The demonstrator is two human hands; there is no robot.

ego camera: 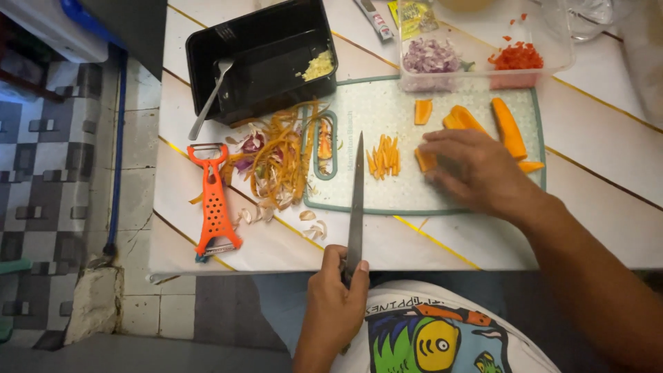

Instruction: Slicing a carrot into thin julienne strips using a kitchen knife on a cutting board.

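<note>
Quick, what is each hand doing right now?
Left hand: closed around the knife handle.
Right hand: open, fingers resting on a carrot piece on the cutting board.

Cutting board (387, 186) on tabletop (594, 131); carrot sticks (384, 157) and carrot pieces (507, 124) on board. Peelings (276, 162) left of board, peeler (214, 204) farther left, tray (262, 59) behind, spoon (210, 97) in tray.

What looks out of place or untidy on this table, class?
A pile of vegetable peelings and garlic skins has spilled off the cutting board onto the table, beside the orange peeler. Nothing looks damaged.
</note>
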